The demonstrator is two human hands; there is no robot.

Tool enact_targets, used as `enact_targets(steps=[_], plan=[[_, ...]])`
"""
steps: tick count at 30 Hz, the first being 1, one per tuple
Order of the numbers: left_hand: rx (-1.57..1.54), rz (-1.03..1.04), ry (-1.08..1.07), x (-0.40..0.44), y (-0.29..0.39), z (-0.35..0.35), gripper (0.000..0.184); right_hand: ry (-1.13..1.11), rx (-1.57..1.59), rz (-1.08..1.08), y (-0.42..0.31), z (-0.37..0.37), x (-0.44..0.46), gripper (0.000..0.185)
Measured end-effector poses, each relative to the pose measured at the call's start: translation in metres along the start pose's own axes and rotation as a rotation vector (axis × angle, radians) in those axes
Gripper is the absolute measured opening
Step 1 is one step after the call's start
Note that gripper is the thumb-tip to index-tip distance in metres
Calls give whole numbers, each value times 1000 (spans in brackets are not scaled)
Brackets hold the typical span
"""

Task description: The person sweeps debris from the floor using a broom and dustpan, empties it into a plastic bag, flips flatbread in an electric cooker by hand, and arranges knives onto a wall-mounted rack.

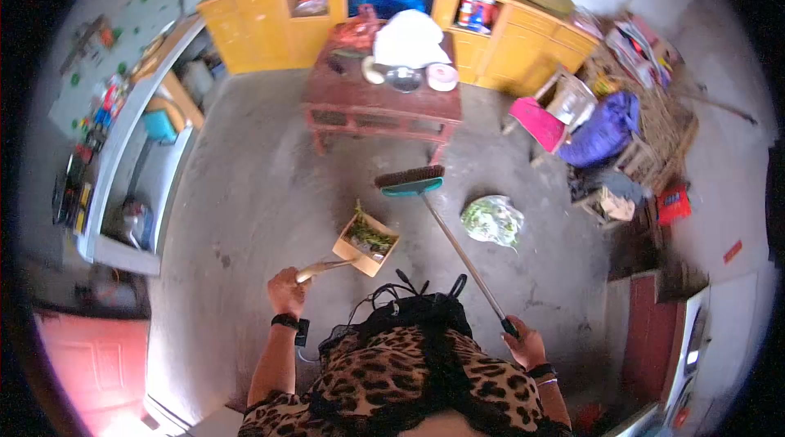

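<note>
My left hand (287, 293) is closed around the handle of a tan, box-shaped dustpan (368, 266), which is down at the floor in front of me. Green leafy scraps (370, 237) lie inside it. My right hand (526, 345) grips the dark end of a long broom (463, 255). The broom's teal head with dark bristles points away from me, ahead of the dustpan and short of the table. To the right of the broom handle, a clear plastic bag (492, 221) with greens in it rests on the floor.
A dark red table (383, 98) stands ahead, with bags and bowls on top. Yellow cabinets (262, 32) line the back wall. At right are a chair with a pink cloth (537, 124), a purple sack (601, 134) and piled clutter. A pale shelf unit (123, 138) stands left.
</note>
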State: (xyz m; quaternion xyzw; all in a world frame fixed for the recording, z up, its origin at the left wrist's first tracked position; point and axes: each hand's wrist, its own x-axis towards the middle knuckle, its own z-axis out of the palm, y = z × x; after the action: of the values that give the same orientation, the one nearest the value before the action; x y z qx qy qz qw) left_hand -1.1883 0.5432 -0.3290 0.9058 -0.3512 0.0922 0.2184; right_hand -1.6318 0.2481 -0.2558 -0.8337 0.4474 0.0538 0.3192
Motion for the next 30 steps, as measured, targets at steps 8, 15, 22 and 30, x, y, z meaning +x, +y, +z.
enact_targets(steps=[8,15,22,30], plan=[[-24,3,49,45,95,54,33,126,199,210,106,-26,-7,43],[-43,-41,-31,101,209,63,32,250,394,442,181,-50,-34,42],[-23,48,-101,159,302,87,37,549,836,649,240,-35,-25,34],[-224,180,-113,227,398,140,37,621,1228,879,254,-105,38,35]])
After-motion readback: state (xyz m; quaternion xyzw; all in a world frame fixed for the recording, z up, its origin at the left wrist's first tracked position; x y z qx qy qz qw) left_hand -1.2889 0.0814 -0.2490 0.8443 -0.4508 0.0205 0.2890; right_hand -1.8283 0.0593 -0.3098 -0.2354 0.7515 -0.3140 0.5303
